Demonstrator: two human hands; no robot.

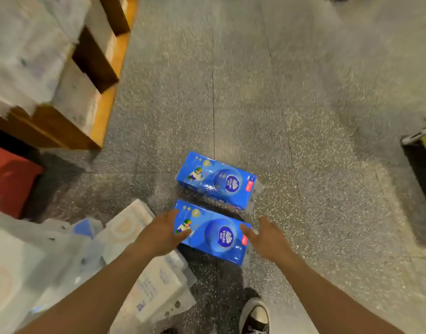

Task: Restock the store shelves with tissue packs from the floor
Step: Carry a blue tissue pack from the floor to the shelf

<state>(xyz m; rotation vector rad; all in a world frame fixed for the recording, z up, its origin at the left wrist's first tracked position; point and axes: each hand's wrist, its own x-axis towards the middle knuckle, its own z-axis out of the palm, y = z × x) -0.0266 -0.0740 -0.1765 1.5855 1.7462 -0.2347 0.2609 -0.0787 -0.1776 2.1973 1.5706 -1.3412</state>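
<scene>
My left hand point(162, 233) was spread open at the left end of the nearer blue tissue pack point(214, 237). Its thumb lay across the top face and its fingers reached along the far edge, touching the wrap but not closed on it. My right hand point(263, 239) was open as well, fingers splayed, with the thumb over the pack's right end. Whether it touched the wrap I could not tell. Both forearms came in from the bottom of the view, stretched forward and down, so the hands bracketed the pack from its two short ends.

I judged the job far from done. At far left the wooden shelf point(103, 100) carried pale wrapped packs, too blurred for me to tell how full it stood. At lower left a heap of white tissue packs point(156, 292) lay on the floor point(303, 116), one of them just beside my left hand. In the middle, the nearer blue pack lay flat on the floor. The second blue pack point(218, 180) lay flat just beyond it, near but apart, with no hand on it. Neither was lifted. I reckoned the step in hand was picking up the nearer pack, with the second blue pack and the white heap left to carry to the shelf.
</scene>
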